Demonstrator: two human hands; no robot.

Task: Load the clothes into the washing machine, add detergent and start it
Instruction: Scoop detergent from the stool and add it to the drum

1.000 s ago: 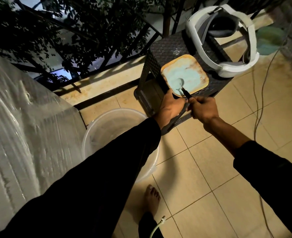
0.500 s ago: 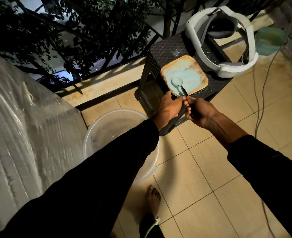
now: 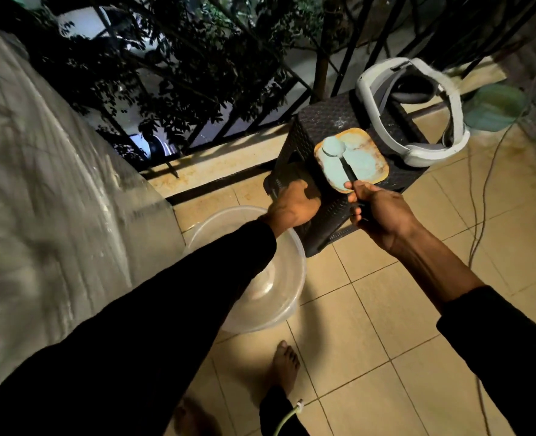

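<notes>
A heaped spoon [image 3: 333, 146] of pale blue-green detergent powder [image 3: 359, 165] hangs just above the orange-rimmed tray [image 3: 376, 143] that holds the rest of the powder. The tray sits on the near corner of a dark woven stool [image 3: 323, 121]. The right hand [image 3: 376, 212] is curled tight round the spoon's dark handle, thumb on top — the bowl points away from the person.

The left hand [image 3: 295, 206] grips the stool's near-left edge, fingers wrapped over it. Both arms wear black sleeves.

Behind the tray, on the same stool top, lies a white headset [image 3: 417, 149] with a grey strap. Below the left forearm a clear plastic basin [image 3: 279, 278] stands on the beige tiled floor [image 3: 370, 325], touching the stool's foot or just beside it; I cannot tell which. At far left rises a grey bulk under shiny plastic sheeting [image 3: 46, 184]. A thin cable [image 3: 480, 199] trails down the floor at right, and a bare foot [image 3: 284, 366] shows at the bottom. Black railing [image 3: 228, 121] and foliage fill the top — dark beyond.
</notes>
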